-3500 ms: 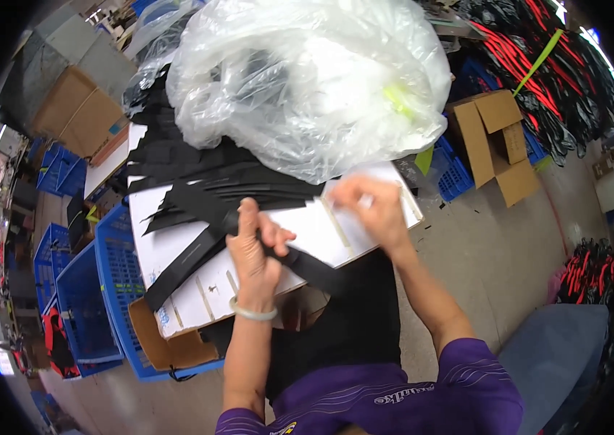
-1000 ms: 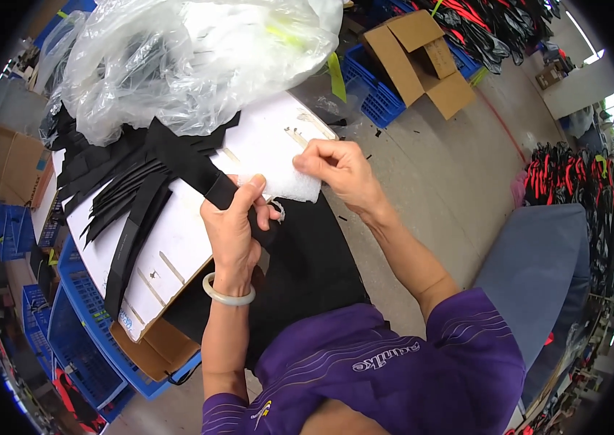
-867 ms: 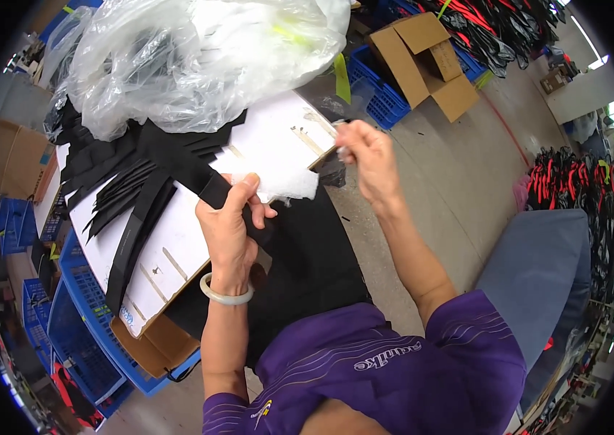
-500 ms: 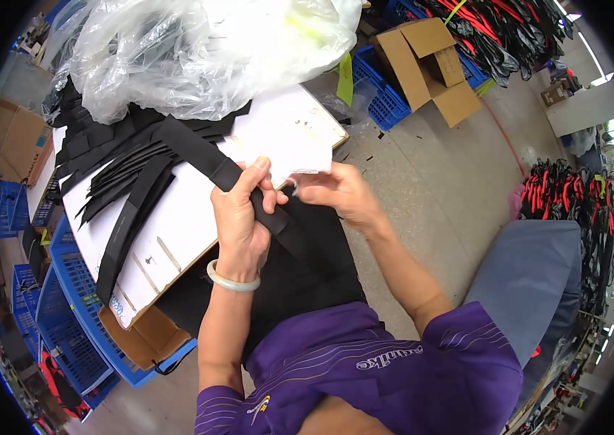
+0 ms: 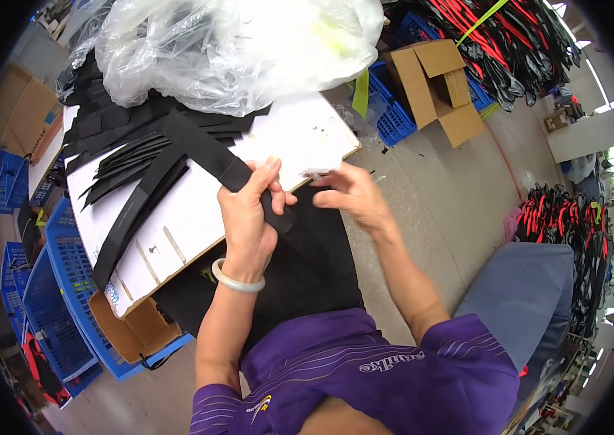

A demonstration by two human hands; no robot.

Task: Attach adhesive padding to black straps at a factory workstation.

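Note:
My left hand, with a pale bangle at the wrist, is closed around a black fabric strip. The strip slants from the pile across the white tabletop and out past my fingers over my lap. To its right, my right hand is raised at the table's edge, thumb and forefinger apart. Its fingertips are close to a bit of grey-white fluff at the edge; whether they touch it I cannot tell. More black strips lie fanned and stacked on the table's left part.
A large clear plastic bag covers the table's far side. Blue crates and a cardboard box stand at the left. An open carton sits on a blue crate at the far right. A grey-blue padded piece is at right.
My right thumb and forefinger have spread apart near the table's edge. My left hand keeps its grip on the strip. The whole view has shifted slightly.

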